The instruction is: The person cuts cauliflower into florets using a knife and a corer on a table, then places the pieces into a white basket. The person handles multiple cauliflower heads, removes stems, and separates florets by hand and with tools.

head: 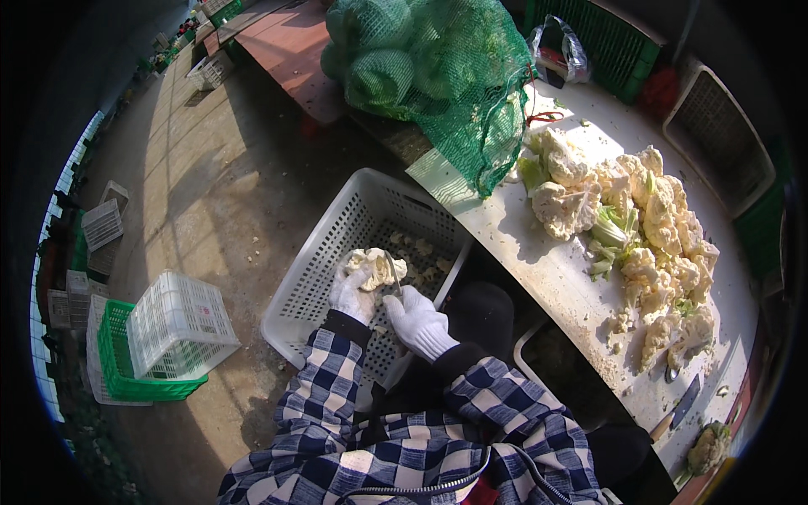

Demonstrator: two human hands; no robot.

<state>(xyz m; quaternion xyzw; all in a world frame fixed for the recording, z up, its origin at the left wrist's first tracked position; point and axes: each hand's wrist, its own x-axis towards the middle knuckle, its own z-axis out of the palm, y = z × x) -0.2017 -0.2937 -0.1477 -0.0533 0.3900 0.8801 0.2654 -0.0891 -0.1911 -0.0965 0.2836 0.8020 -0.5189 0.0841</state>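
My left hand (353, 295), in a white glove, holds a piece of cauliflower (376, 268) above a white perforated plastic crate (315, 252). In my right hand (418, 320), also gloved, is a knife (392, 271) whose blade lies against the right side of that piece; its handle is hidden in the fist. Small cauliflower florets (424, 246) are scattered on the crate's bottom. To the right, a pile of cauliflower pieces (659, 214) lies on the white tabletop (524, 265), with some green leaves (611, 228) among them.
A green mesh sack (435, 69) of round vegetables stands at the table's far end. Another knife (685, 401), a spoon (671, 375) and a discoloured cauliflower head (708, 447) lie at the near right. Stacked white (183, 322) and green crates (120, 360) stand on the floor at left.
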